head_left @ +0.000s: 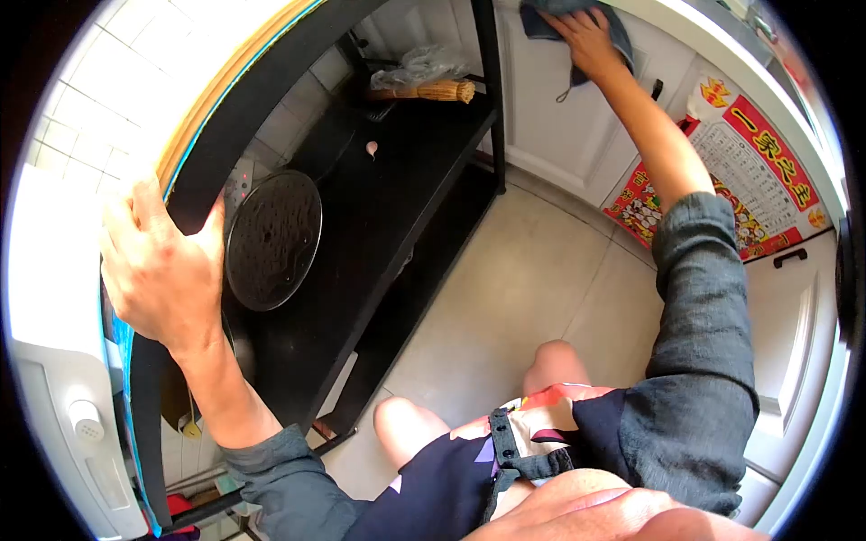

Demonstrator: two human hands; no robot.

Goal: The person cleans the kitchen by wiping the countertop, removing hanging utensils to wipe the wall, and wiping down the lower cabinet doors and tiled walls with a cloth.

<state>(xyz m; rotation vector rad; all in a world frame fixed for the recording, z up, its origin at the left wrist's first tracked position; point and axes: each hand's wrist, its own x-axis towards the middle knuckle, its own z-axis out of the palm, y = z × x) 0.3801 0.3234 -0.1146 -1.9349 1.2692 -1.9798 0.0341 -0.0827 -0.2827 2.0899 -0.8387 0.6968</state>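
My left hand [162,266] is wrapped over the black edge of the rack's top board [214,117], with the thumb on the inner side and the fingers on the outer side. At the top of the view, my right hand [591,45] presses a dark grey-blue cloth [541,24] against a white cabinet door [564,122]. A small loop hangs from the cloth. Below the top board, nearest my left hand, a round dark glossy plate or lid [275,239] leans on the black shelf [379,203].
On the shelf lie a garlic clove [372,148], a straw brush [442,91] and a clear plastic bag [428,65]. A red calendar [749,162] hangs on the cabinets at right. A white appliance [68,397] stands at left. Pale floor tiles [505,279] lie below.
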